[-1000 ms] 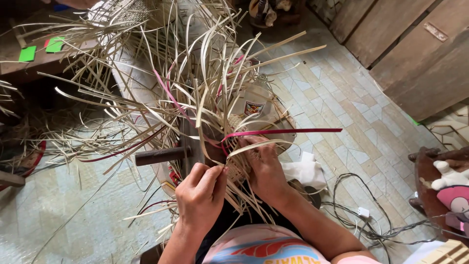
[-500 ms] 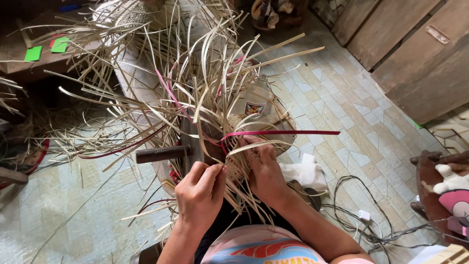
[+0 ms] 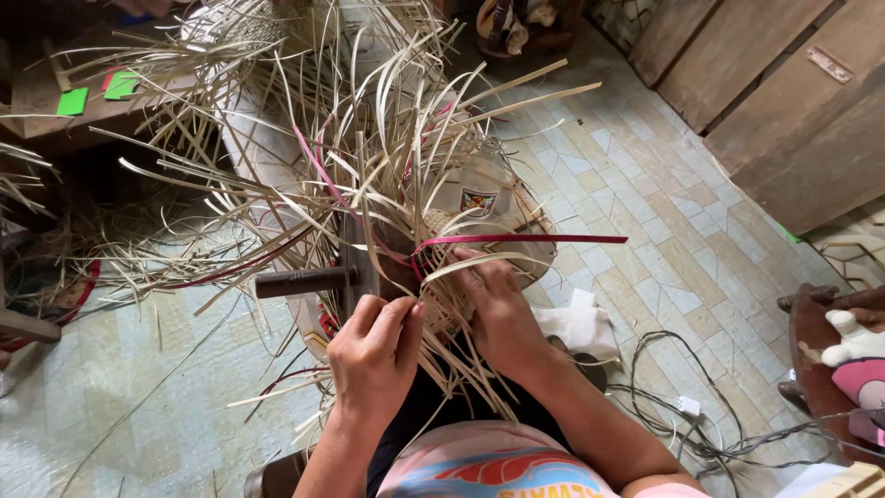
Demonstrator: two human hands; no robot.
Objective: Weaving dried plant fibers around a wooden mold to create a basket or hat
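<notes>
Head view, left hand pinching pale strips, right hand pressing weave

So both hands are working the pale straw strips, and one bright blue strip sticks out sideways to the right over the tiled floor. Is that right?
Not quite: the strip sticking out to the right is dark red, not blue, as the head view shows. The rest holds: the left hand and right hand both work the pale straw strips above the tiled floor.

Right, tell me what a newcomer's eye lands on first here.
A big tangle of pale straw strips fans out across the middle of the view, above both hands. The left hand and right hand work at its woven base, and one dark pink strip juts right over the tiled floor.
</notes>
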